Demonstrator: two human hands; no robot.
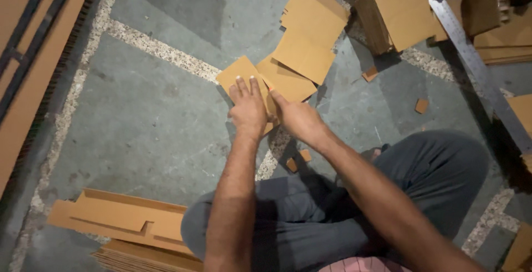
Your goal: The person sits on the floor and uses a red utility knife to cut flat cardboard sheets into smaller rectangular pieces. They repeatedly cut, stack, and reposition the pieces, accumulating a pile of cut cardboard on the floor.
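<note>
My left hand lies palm down, fingers straight and close together, pressed flat on a small square cardboard piece on the grey floor. My right hand sits just beside it, the two hands touching at the thumb side, its fingers curled around the near edge of the same piece where it meets the next cardboard panel (whether it pinches one sheet or two I cannot tell). The cardboard is plain brown, matte, cut into flat rectangles with crisp edges.

Beyond my fingers a loose fan of cardboard sheets overlaps, running toward the top edge of the floor, and behind it a thicker cardboard stack leans on its side, showing layered edges. A long steel ruler lies slantwise at the right. Small cardboard scraps dot the floor near my knee, which is clad in dark grey trousers. The floor is smooth cement, crossed by pale speckled terrazzo strips. At the lower left edge sit notched cardboard strips atop a corrugated pile.
</note>
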